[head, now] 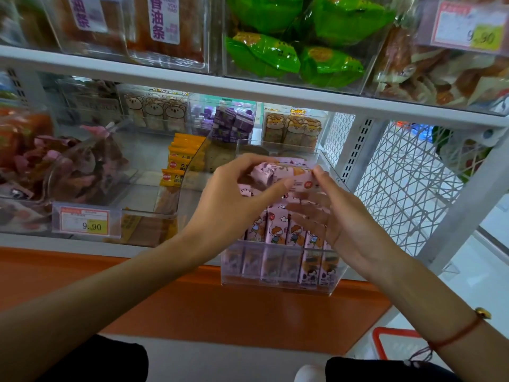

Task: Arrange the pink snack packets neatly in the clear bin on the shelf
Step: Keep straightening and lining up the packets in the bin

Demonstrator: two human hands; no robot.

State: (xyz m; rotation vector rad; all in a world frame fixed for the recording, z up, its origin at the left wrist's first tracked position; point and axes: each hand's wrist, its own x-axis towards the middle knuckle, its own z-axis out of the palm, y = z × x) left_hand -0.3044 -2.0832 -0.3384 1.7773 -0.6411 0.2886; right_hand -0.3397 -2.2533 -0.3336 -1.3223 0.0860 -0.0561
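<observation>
Left hand (234, 194) and right hand (338, 216) pinching pink packet (278, 172), above clear bin (275, 279)

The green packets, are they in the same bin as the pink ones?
No, the green packets sit on the upper shelf, above the clear bin of pink packets.

A shop: price tag (83, 221) (9.90), stocked shelf (248, 91).

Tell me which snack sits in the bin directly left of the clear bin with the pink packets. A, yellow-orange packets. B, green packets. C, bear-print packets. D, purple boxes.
A: yellow-orange packets stand in the bin directly left of the clear bin that holds the upright pink packets; both the left hand and the right hand grip a pink packet above the clear bin.
</observation>
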